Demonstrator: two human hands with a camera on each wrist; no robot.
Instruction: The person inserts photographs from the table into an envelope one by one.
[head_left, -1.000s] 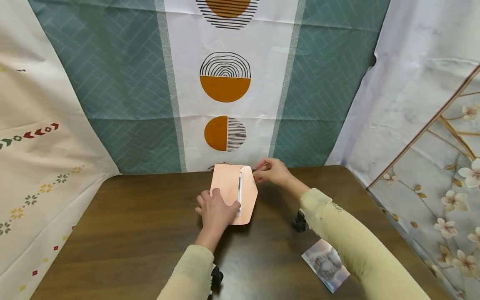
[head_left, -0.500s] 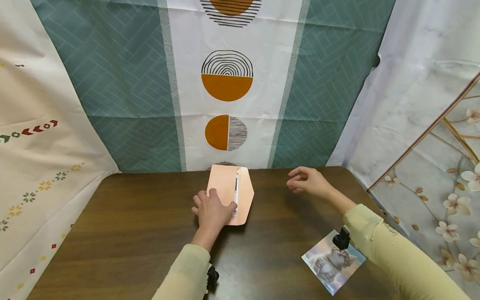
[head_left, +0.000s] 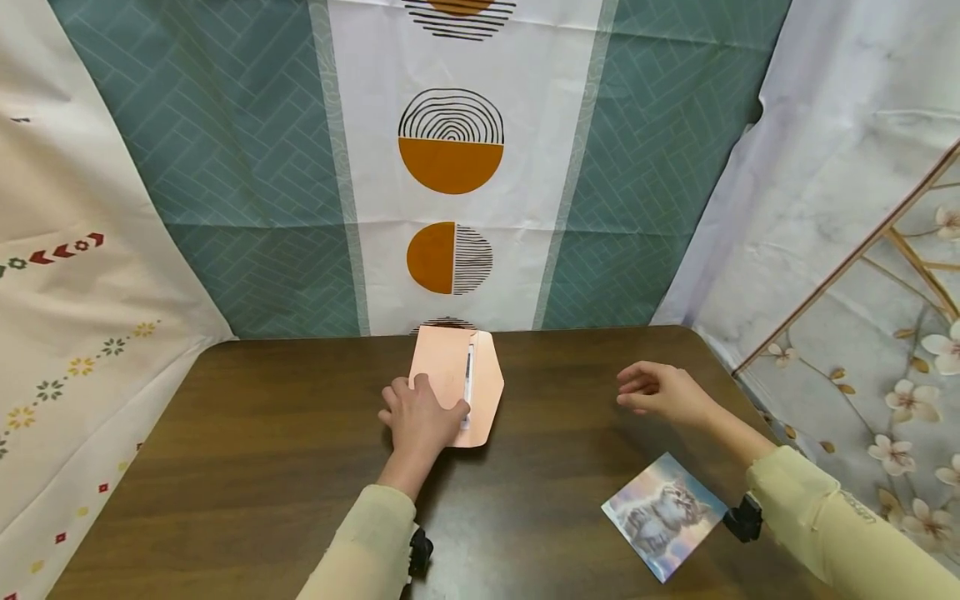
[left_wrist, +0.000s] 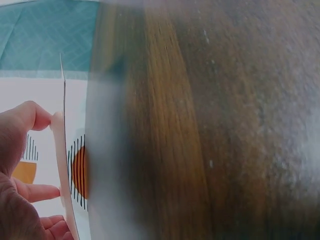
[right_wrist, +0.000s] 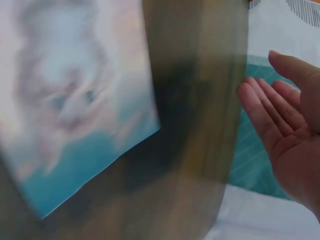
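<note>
A peach envelope [head_left: 489, 392] lies near the back edge of the table, its flap unfolded to the right. Along its opening shows a narrow strip of something white and dark [head_left: 468, 387]. My left hand [head_left: 418, 421] rests on the envelope with fingers spread; in the left wrist view its thumb and fingertips press the same face of the envelope [left_wrist: 62, 150]. To the right, my right hand [head_left: 667, 396] hovers with nothing in it, fingers loosely bent. Below it lies a square card with a kitten picture [head_left: 663, 517], also close in the right wrist view.
The dark wooden table [head_left: 247, 467] reaches back to a hanging cloth [head_left: 270, 167] with teal bands and orange circles. Patterned cloths hang at the left [head_left: 97, 333] and right [head_left: 840, 250] sides. Black wrist cameras are strapped to both sleeves.
My right hand has moved away from the envelope's flap, to the right and nearer, and its arm has uncovered the kitten card. My left hand stays on the envelope.
</note>
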